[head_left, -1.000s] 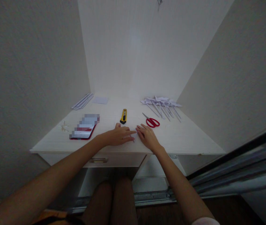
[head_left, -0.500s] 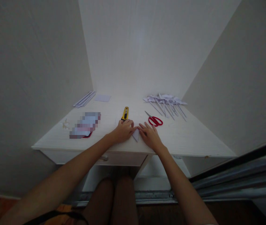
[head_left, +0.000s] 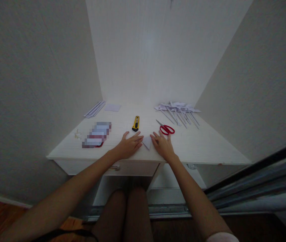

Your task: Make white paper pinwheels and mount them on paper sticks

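Observation:
A small folded white paper piece lies near the front edge of the white desk. My left hand rests flat just left of the paper, fingers stretched out and apart. My right hand lies flat on the paper's right side, fingers spread, its fingertips close to the red scissors. Neither hand holds anything. A yellow utility knife sits just beyond my left hand.
A pile of folded white paper shapes with long stems lies at the back right. Paper strips and a white sheet lie at the back left. A blurred red-edged flat object and a small white bit sit left.
My hands have drawn slightly apart and flattened on the desk, uncovering the folded paper between them. The view has shifted a little.

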Demonstrator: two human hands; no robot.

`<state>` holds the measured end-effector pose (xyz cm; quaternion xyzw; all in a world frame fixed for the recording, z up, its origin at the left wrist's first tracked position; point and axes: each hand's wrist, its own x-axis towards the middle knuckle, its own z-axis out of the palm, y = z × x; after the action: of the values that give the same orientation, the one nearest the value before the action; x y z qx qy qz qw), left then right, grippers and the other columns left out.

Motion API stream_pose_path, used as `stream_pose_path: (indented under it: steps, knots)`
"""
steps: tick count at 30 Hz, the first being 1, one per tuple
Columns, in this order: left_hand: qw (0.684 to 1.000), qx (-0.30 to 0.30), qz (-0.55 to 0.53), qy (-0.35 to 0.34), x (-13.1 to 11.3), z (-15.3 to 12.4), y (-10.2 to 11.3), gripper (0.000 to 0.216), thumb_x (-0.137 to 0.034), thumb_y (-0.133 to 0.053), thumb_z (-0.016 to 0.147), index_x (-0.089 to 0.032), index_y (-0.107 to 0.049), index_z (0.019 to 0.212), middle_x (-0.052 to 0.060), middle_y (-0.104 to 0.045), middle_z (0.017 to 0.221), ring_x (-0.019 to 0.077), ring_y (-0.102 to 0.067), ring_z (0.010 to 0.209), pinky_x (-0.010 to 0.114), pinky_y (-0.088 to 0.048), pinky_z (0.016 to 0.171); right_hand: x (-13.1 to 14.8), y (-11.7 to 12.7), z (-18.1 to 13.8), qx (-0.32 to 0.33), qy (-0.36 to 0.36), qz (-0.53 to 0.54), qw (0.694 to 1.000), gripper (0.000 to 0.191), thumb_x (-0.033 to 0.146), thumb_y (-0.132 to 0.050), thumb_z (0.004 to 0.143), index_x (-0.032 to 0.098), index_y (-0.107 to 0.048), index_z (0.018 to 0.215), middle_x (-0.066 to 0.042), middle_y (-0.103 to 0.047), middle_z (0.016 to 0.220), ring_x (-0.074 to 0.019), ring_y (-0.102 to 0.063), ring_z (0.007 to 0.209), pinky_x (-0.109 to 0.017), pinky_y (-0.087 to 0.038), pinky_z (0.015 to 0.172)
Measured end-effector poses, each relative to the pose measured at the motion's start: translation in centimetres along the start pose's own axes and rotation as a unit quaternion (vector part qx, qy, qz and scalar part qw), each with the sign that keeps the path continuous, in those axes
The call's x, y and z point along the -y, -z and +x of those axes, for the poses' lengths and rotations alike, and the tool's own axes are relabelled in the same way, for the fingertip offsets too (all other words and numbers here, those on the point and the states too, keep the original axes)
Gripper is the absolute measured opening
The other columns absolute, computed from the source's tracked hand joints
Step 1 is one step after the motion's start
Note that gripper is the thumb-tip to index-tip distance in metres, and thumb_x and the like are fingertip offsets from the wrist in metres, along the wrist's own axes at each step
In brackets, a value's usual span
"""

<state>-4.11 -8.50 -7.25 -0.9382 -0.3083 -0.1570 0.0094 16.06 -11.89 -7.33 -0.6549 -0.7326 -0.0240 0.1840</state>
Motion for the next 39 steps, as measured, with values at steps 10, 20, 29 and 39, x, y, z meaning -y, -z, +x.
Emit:
stream_pose_path:
  steps: [10,20,29,39]
  knots:
    - [1.0,-0.006,0.017,-0.012,-0.1,-0.3,0.6,0.034,-0.029,-0.03,0.094,-0.022,-0.051,0.12,0.008,-0.05,0.13,0.0225,-0.034,0.13,0.06,-0.015,0.101,0.0,-0.4,0.2,-0.028,0.005,0.02,0.999,0.038,0.023,-0.035,0.09,0.014,-0.055,0.121,-0.011,-0.053,0.129,-0.0275,-0.041,0.125,-0.051,-0.028,0.103]
    - [0.997,-0.058,-0.058,0.003,0.8,1.9,-0.7,0.03,-0.034,-0.041,0.09,-0.016,-0.063,0.097,0.011,-0.063,0.108,0.0218,-0.055,0.105,0.045,-0.026,0.091,-0.1,-0.5,0.6,-0.058,0.036,0.109,0.992,0.042,0.019,-0.034,0.088,0.008,-0.048,0.126,-0.017,-0.052,0.128,-0.0184,-0.047,0.121,-0.036,-0.036,0.103]
    - [0.984,-0.124,-0.125,0.012,2.2,4.5,-1.5,0.02,-0.022,-0.041,0.086,-0.012,-0.058,0.081,0.009,-0.062,0.086,0.0201,-0.057,0.088,0.037,-0.04,0.082,-1.6,-0.5,2.5,-0.037,0.036,0.292,0.955,0.04,0.028,-0.044,0.084,0.012,-0.056,0.119,-0.013,-0.056,0.125,-0.0193,-0.05,0.119,-0.038,-0.034,0.103]
    - [0.92,-0.292,-0.253,0.07,3.3,9.0,-2.4,0.012,-0.023,-0.044,0.085,-0.016,-0.054,0.087,0.006,-0.063,0.082,0.0149,-0.061,0.074,0.029,-0.05,0.071,-2.2,-3.1,8.7,-0.03,-0.036,0.569,0.821,0.044,0.039,-0.059,0.072,0.014,-0.061,0.108,-0.009,-0.069,0.102,-0.0173,-0.065,0.086,-0.034,-0.05,0.081]
